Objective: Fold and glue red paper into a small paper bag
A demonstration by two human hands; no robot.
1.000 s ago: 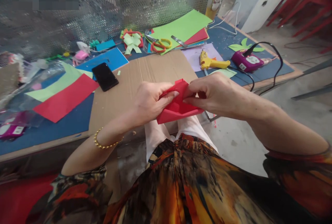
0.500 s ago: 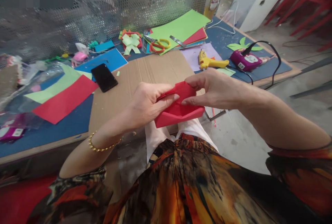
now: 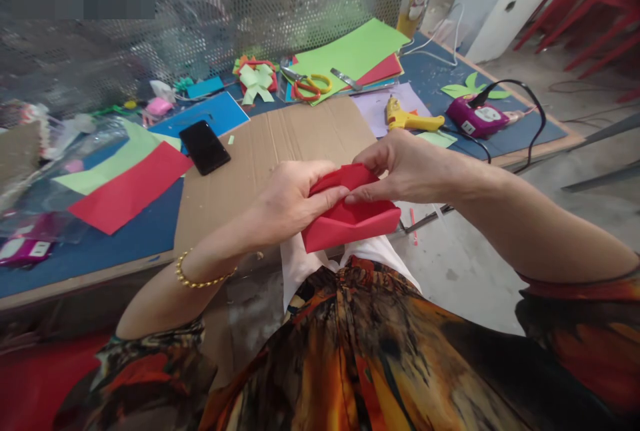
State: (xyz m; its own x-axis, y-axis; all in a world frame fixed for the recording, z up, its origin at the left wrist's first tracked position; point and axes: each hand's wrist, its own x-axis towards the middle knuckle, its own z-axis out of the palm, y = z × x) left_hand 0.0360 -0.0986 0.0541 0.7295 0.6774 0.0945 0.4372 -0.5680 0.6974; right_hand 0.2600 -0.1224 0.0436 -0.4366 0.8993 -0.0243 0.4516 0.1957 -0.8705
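A folded piece of red paper (image 3: pixel 353 228), shaped like a shallow open box, is held over my lap near the table's front edge. My left hand (image 3: pixel 295 198) grips its left side, thumb inside and the other fingers hidden behind the paper. On the far right side, my right hand (image 3: pixel 395 168) pinches the upper edge, its thumb pressing on the inner face close to the left thumb. Beyond the hands lies a sheet of brown cardboard (image 3: pixel 300 128) on the blue table.
A black phone (image 3: pixel 204 146) lies on the cardboard's left side. Behind are scissors (image 3: pixel 311 86) and green paper sheets (image 3: pixel 350 51). A yellow glue gun (image 3: pixel 411 116) and a purple power socket (image 3: pixel 475 115) with cables are at right. A red paper strip (image 3: pixel 130 186) lies left.
The red paper has tipped slightly and sits a little lower, with its front wall facing me more. Both hands keep their hold, the right thumb shifting slightly left.
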